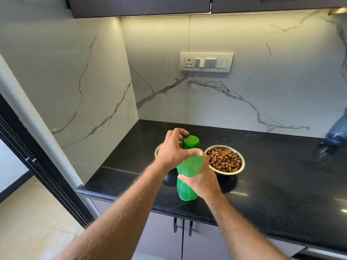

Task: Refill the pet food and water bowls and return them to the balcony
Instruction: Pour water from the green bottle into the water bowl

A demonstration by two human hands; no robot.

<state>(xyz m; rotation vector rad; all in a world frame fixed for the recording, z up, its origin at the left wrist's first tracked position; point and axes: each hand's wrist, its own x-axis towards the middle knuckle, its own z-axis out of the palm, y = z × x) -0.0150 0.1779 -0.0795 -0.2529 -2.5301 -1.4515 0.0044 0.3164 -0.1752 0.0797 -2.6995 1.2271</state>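
Bare counter [272, 184] right of food bowl [224, 160]; green bottle [188, 177] blocks its left.

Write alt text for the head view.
Two hands hold an upright green bottle on a black counter: right hand around its body, left hand at the cap. Behind sit a bowl of kibble and a second bowl, mostly hidden.

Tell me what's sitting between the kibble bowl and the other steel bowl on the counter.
In the head view, the green bottle stands between the kibble bowl and the other steel bowl, with the left hand at its cap and the right hand around its body.
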